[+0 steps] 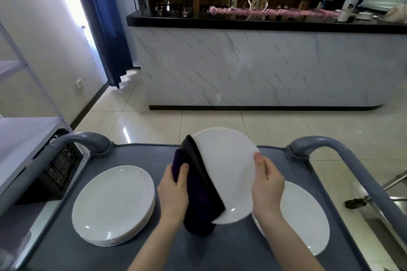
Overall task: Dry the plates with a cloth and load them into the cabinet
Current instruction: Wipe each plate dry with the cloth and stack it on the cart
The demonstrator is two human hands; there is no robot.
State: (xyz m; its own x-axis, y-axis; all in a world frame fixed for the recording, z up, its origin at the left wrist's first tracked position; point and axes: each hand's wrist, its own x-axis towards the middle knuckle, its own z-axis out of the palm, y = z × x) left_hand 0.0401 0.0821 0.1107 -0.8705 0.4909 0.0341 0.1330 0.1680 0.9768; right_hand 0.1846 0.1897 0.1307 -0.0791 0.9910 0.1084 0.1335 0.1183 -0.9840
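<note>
I hold a white plate [229, 171] tilted up above the grey cart top [220, 246]. My right hand [267, 187] grips its right rim, thumb on the face. My left hand [174, 191] grips a dark purple cloth [198, 196] that wraps over the plate's left edge. A stack of several white plates [113, 202] lies on the cart at the left. Another white plate [306, 218] lies flat at the right, partly hidden by my right arm.
The cart has grey handle bars at the left [81, 141] and right [343, 156]. A metal shelf unit [26, 136] stands at the left with a dark crate [59, 171] beside the cart. A marble-fronted bar counter [253, 66] stands across the tiled floor.
</note>
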